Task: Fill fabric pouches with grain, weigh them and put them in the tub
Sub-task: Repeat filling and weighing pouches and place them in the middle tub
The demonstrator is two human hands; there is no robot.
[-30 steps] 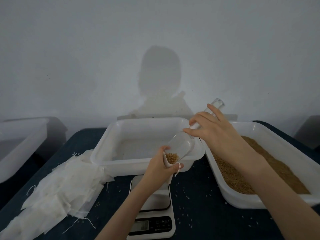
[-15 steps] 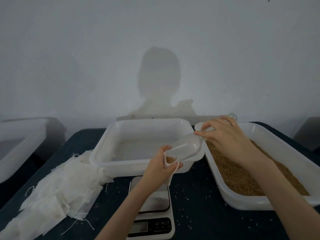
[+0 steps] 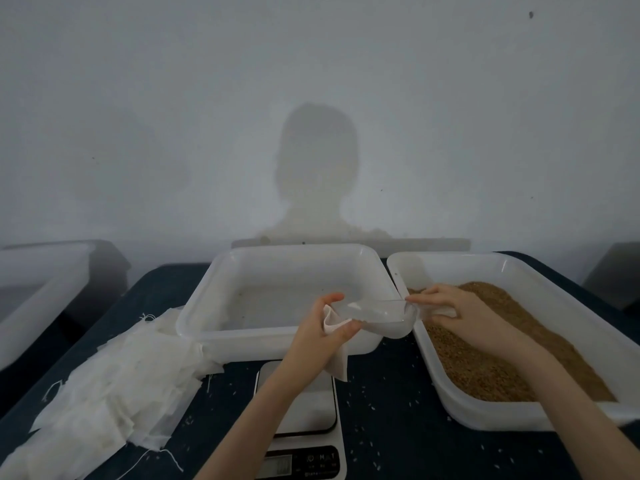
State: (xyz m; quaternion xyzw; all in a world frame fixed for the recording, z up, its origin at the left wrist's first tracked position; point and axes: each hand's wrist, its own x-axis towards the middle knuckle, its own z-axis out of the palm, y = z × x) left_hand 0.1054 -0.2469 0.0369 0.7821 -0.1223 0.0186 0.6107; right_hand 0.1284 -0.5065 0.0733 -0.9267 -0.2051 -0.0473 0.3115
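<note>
We hold the pouch [image 3: 334, 336] in our left hand [image 3: 320, 336], thumb and fingers pinched on its mouth, above the front rim of the empty tub [image 3: 194, 327]. The rest of the fabric hangs down toward the scale [image 3: 300, 415]. We cannot see how much grain is inside.

Our right hand [image 3: 457, 313] has its fingers curled on the handle of the clear scoop [image 3: 375, 315], over the tray [image 3: 540, 275] of grain [image 3: 491, 362]. The scoop lies almost level, long axis left-right, w/ its open end at the pouch mouth and its handle on the tray side. It looks empty, but the plastic is transparent, so this is only a judgement.

The relation that matters: the pouch is to the left of the scoop's open end, touching or nearly touching it, and the grain is under and to the right of the right hand. So the right hand is the nearer 1 for another scoop; the left hand is the nearer 1 for the scale, which stands just below it, approx. under the wrist.

Beside the tub on the left lies a pile of spare pouches [image 3: 114, 386]. Loose grains are scattered on the dark table [image 3: 384, 393].
</note>
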